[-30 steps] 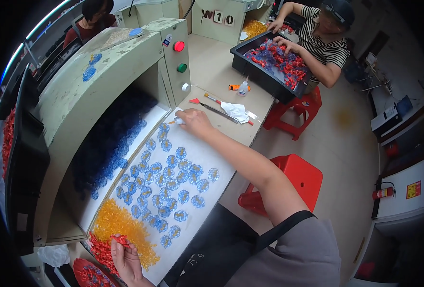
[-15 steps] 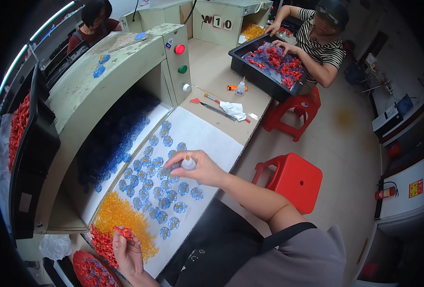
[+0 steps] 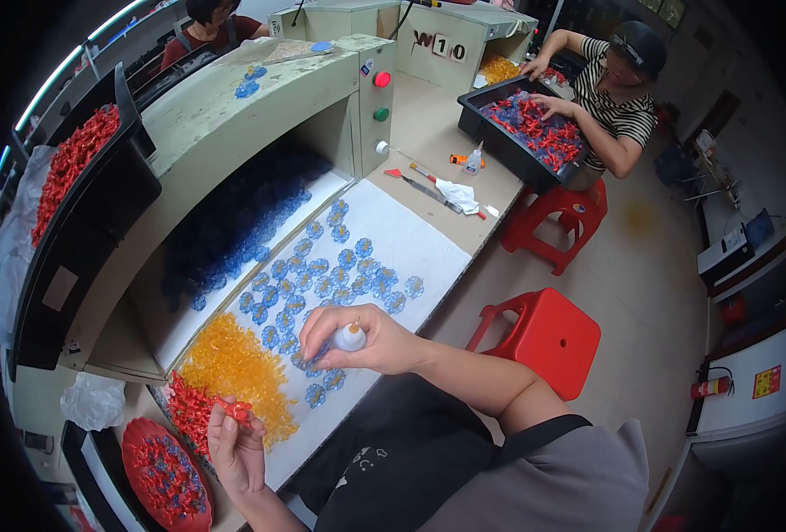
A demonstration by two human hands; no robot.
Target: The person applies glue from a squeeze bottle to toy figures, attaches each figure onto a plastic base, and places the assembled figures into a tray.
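Observation:
My right hand (image 3: 368,339) grips a small white squeeze bottle (image 3: 350,337), tip pointing down over the near rows of blue translucent round pieces (image 3: 331,275) laid out on the white belt (image 3: 419,244). My left hand (image 3: 236,452) pinches a small red plastic piece (image 3: 236,410) at the lower left, just beside a heap of yellow pieces (image 3: 233,365) and a smaller heap of red pieces (image 3: 186,410). A red dish (image 3: 136,452) of assembled red and blue parts lies left of that hand.
A beige machine housing (image 3: 233,97) with red and green buttons covers the belt's far end. Black bins of red parts stand at left (image 3: 113,191). Two other people work at the far end, one over a black bin (image 3: 508,142). Red stools (image 3: 543,332) stand on the right.
My right hand drew back from the far end of the belt to the near rows, now holding the white bottle. My left hand stayed low with a red piece.

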